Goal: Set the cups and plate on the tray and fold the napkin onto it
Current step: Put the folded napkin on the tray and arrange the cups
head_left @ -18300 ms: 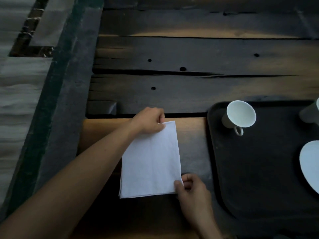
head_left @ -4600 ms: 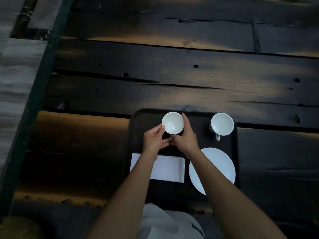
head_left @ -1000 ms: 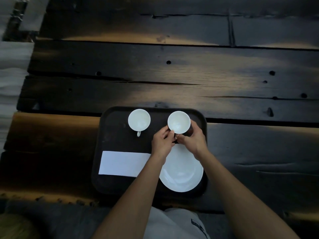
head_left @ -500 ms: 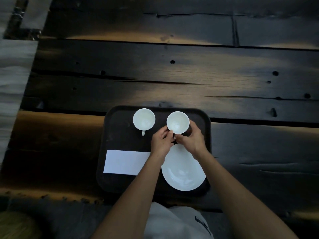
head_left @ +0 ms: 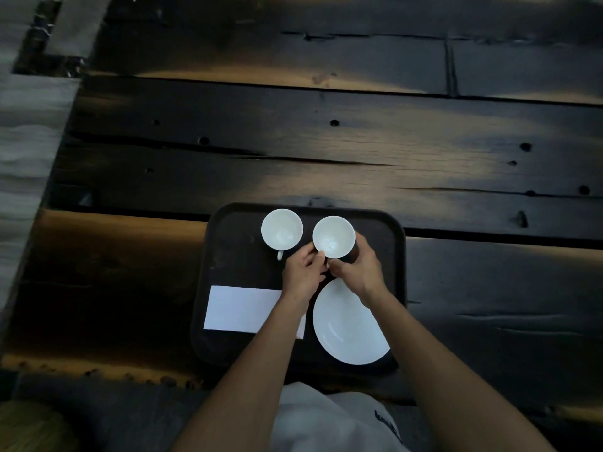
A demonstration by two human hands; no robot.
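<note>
A dark tray (head_left: 228,256) lies on the wooden table near its front edge. Two white cups stand side by side at the tray's far side. The left cup (head_left: 282,229) stands free with its handle toward me. The right cup (head_left: 333,236) is gripped from both sides: my left hand (head_left: 301,272) at its near-left, my right hand (head_left: 357,267) at its near-right. A white plate (head_left: 349,327) lies on the tray's near right, partly under my right forearm. A folded white napkin (head_left: 239,308) lies flat on the near left, its right end crossed by my left forearm.
The dark plank table (head_left: 326,151) stretches far and right of the tray. Its left edge borders a pale floor (head_left: 23,151). My white clothing (head_left: 326,419) shows at the bottom.
The right cup has shifted a little to the left in both hands and now stands close beside the left cup. Plate and napkin have not moved.
</note>
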